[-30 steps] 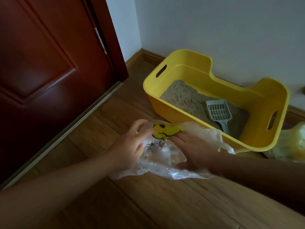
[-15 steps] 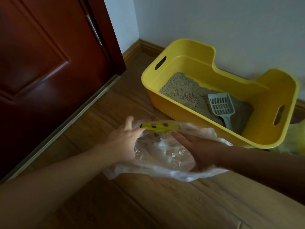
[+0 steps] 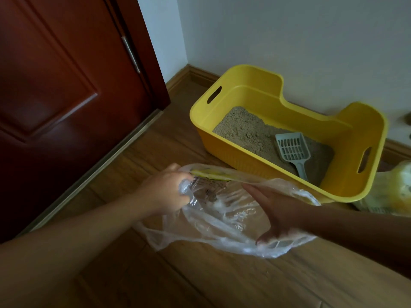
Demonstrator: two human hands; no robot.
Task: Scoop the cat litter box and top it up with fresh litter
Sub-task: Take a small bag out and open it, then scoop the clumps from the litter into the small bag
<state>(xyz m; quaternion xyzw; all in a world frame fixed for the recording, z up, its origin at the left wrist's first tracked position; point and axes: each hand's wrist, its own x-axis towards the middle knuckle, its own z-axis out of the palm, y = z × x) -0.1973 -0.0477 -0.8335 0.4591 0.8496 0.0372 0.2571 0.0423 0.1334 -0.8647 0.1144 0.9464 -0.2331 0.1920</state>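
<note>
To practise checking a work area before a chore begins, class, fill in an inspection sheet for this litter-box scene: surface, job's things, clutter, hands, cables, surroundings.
Surface: wooden floor.
Job's things: yellow litter box by the wall, litter inside; grey scoop lying on the litter, untouched; clear plastic bag held open in front of the box.
Clutter: yellowish bag on the floor at the right edge, contents unclear.
Hands: left hand grips the plastic bag's rim; right hand spreads the opposite side with straight fingers.
Cables: nothing seen.
Surroundings: dark red door at left, white wall, wooden skirting.
</note>
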